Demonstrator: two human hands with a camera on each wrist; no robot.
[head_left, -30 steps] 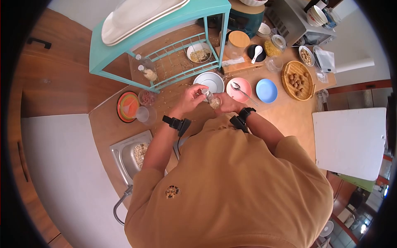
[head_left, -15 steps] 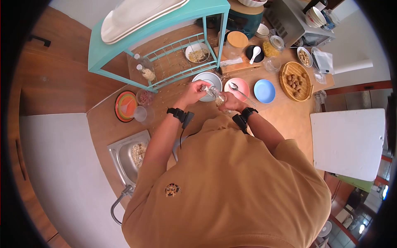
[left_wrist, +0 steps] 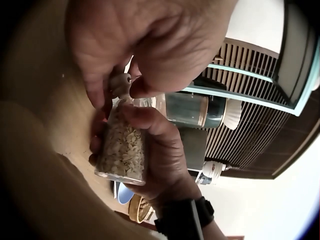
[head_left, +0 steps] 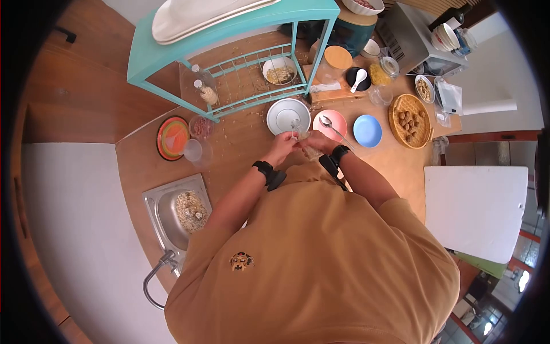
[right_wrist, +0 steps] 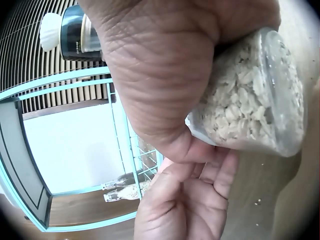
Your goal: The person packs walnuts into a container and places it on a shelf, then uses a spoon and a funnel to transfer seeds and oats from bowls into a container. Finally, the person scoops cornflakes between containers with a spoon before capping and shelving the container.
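The right hand [left_wrist: 162,155] is gripping the glass bottle of oat flakes [left_wrist: 121,150] within curled fingers [left_wrist: 96,144]; the left hand [left_wrist: 155,40] is pinching its top. Between them, the bottle is hanging toward the desk's [head_left: 246,135] near edge.

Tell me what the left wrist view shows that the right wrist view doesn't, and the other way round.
Only the left wrist view shows the blue plate, the woven basket and the black wristband.

Only the right wrist view shows two small bottles on the turquoise shelf.

Both show part of that shelf, the left hand, the right hand gripping a flake-filled bottle, and a white fluted bowl.
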